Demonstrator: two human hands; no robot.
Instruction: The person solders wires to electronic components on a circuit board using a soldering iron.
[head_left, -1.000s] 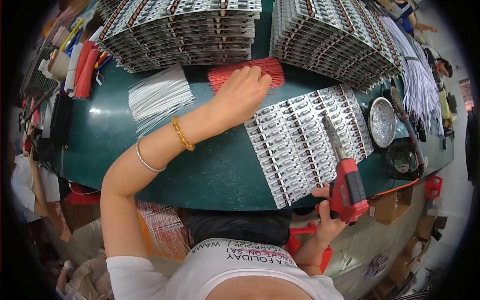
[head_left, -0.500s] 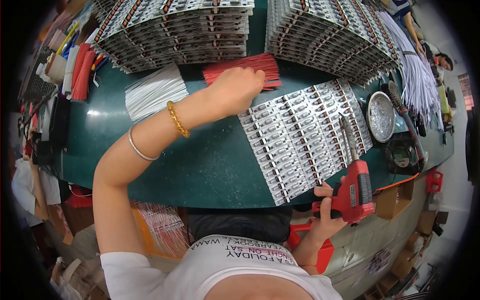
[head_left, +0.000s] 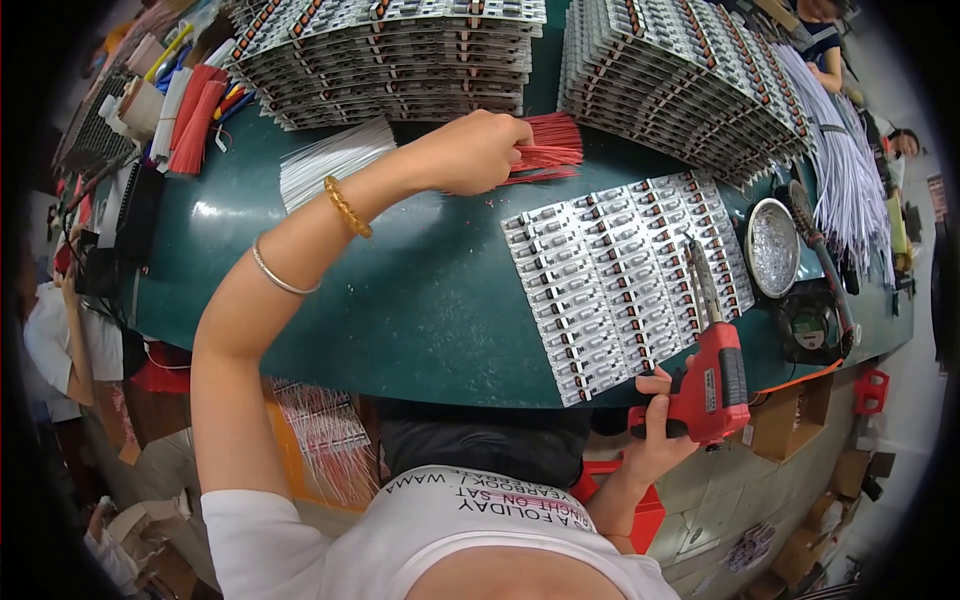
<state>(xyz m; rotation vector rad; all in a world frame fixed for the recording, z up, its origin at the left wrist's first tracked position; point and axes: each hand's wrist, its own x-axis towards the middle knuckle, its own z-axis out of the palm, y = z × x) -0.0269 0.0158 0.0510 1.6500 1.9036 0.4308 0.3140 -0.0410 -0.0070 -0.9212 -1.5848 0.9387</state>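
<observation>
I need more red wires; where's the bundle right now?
Head view, upper middle: the red wires lie on the green table under the left hand, beside the white wires.

Grey circuit-board panel (head_left: 625,275) flat on green table (head_left: 420,310); red wire bundle (head_left: 545,150) behind it, white wire bundle (head_left: 330,160) further left.

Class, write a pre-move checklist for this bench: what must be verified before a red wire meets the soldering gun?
1. Left hand on the red wires: ok.
2. One wire singled out: cannot tell, fingers cover it.
3. Right hand grips the red soldering gun: ok.
4. Gun tip over the circuit board panel: ok.
5. Panel flat on the green table: ok.
6. Tip hot: cannot tell.
</observation>
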